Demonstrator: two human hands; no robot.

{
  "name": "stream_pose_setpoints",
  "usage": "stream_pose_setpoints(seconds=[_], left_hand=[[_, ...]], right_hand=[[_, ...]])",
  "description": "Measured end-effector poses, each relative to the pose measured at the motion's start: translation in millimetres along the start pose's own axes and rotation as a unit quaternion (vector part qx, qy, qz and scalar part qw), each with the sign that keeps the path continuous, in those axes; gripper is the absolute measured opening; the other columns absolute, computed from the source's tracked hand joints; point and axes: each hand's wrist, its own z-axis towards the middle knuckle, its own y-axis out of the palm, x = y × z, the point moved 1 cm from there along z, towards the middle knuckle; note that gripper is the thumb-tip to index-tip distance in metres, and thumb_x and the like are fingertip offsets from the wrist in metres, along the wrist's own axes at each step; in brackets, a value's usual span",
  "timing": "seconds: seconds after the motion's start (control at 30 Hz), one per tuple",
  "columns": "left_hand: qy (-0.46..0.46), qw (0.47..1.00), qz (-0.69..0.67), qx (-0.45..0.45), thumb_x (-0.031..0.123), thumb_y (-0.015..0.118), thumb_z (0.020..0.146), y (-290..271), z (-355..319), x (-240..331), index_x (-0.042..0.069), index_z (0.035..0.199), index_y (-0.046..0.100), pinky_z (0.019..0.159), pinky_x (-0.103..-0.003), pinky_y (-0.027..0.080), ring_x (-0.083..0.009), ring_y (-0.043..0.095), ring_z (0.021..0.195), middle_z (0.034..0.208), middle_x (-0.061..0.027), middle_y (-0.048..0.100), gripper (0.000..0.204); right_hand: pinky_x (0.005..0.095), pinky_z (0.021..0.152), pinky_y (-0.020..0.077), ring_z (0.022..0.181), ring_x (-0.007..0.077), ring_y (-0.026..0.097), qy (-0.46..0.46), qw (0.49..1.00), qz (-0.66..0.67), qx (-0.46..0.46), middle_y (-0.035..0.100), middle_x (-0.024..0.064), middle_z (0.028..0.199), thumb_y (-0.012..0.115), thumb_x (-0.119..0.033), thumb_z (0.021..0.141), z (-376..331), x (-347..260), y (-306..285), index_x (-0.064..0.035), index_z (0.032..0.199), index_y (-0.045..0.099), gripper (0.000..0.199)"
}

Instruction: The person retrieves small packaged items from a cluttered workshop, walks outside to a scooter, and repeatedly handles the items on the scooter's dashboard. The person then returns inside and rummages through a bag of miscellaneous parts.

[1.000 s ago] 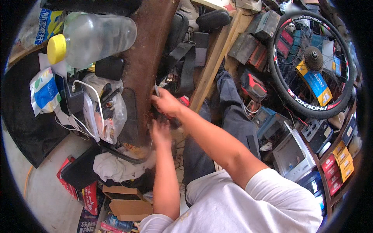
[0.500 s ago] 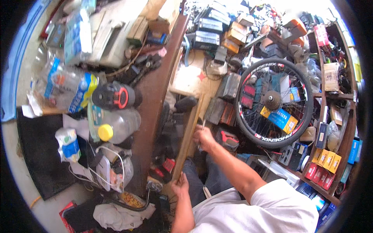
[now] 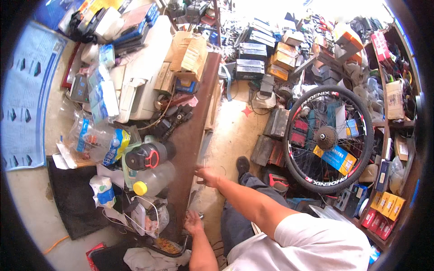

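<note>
Both my hands are at the front side of the brown wooden desk [image 3: 192,117], where a drawer's pale wooden front edge [image 3: 195,187] shows as a narrow strip along the desk. My right hand [image 3: 207,176] reaches across to the strip's farther part, fingers stretched toward it. Nearer to me, my left hand [image 3: 193,221] rests at the near part with its fingers spread. No held object shows in either hand. A small shiny metal piece [image 3: 201,216] lies beside the left fingers; its kind is unclear. The drawer's inside is hidden.
On the desk stand a clear bottle with a yellow cap [image 3: 140,188], a dark bottle [image 3: 147,156] and a cardboard box [image 3: 190,54]. A bicycle wheel [image 3: 291,165] leans against boxes at right. Shelves [image 3: 386,135] line the right side; stacked black boxes [image 3: 251,67] stand beyond.
The drawer, earlier pulled out toward me with dark items inside, has slid back under the desk. Both hands moved left with it, and my view shifted. The thin object at my right hand no longer shows.
</note>
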Motion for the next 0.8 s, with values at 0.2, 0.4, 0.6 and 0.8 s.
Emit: stream_pose_setpoints(seconds=[0.2,0.4,0.6,0.8], left_hand=[[-0.165,0.89,0.419,-0.067,0.016,0.045,0.089,77.5,-110.4,-65.0,0.004,0.119,0.046,0.092,-0.047,0.042,-0.0282,0.051,0.102,0.123,-0.0109,0.052,0.032],[-0.16,0.735,0.579,-0.314,0.011,0.045,0.091,229.4,-225.8,-153.4,0.001,0.115,0.051,0.084,-0.041,0.05,-0.0276,0.061,0.096,0.108,-0.015,0.062,0.027],[-0.123,0.627,0.653,-0.406,0.014,0.05,0.091,343.2,-273.5,-216.3,0.0,0.118,0.052,0.083,-0.036,0.049,-0.0222,0.062,0.095,0.111,-0.014,0.062,0.031],[0.359,0.293,0.654,-0.598,0.018,0.061,0.085,458.5,-299.4,-289.6,0.003,0.117,0.055,0.084,-0.035,0.046,-0.026,0.059,0.095,0.103,-0.0124,0.061,0.037]], right_hand=[[0.0401,0.081,0.0411,0.1,0.0193,0.054,-0.012,0.99,-0.124,0.073,0.061,0.0045,0.113,0.04,-0.047,0.094,-62.6,-56.2,-84.6,-0.0137,0.119,0.056,0.045],[0.0297,0.056,0.0419,0.063,0.0124,0.052,-0.35,0.852,-0.283,0.267,0.062,0.0067,0.081,0.044,-0.042,0.094,-189.6,-185.8,-155.9,-0.0002,0.099,0.06,0.045],[0.024,0.053,0.0401,0.061,0.0086,0.051,-0.396,0.854,-0.21,0.263,0.056,0.0013,0.071,0.061,-0.021,0.087,-258.4,-281.1,-138.5,-0.0022,0.1,0.059,0.023],[0.0241,0.06,0.0449,0.066,0.009,0.056,-0.331,0.883,-0.314,0.115,0.064,0.0033,0.083,0.062,-0.014,0.087,-247.9,-360.9,-65.1,0.0003,0.104,0.063,0.022]])
